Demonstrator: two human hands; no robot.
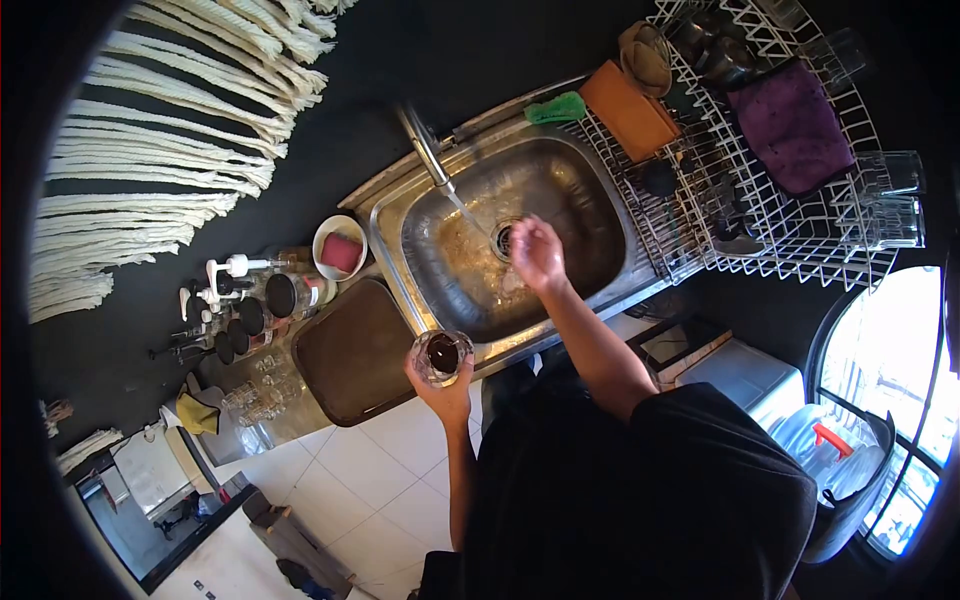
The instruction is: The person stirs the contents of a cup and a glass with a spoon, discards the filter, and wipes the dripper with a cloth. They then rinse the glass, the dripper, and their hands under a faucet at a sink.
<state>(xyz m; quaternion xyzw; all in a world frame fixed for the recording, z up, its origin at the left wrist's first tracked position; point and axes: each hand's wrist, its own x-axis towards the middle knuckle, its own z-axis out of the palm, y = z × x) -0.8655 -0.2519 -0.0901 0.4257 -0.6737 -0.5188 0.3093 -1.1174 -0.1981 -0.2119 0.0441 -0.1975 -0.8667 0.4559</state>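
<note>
A clear glass [436, 373] with dark contents is held in my left hand [441, 388], at the sink's near left edge. My right hand [537, 252] is over the basin near the drain, its fingers bent and slightly blurred; whether they hold anything is not clear. Water runs from the metal faucet [424, 150] into the stainless steel sink [590, 190], to the left of my right hand.
A brown tray [350, 355] lies left of the sink, beside a white bowl [340, 248] with a pink sponge, bottles and small glasses. On the right, a white wire rack [800, 255] holds a purple cloth [795, 125] and glasses. A green sponge [556, 108] sits behind the basin.
</note>
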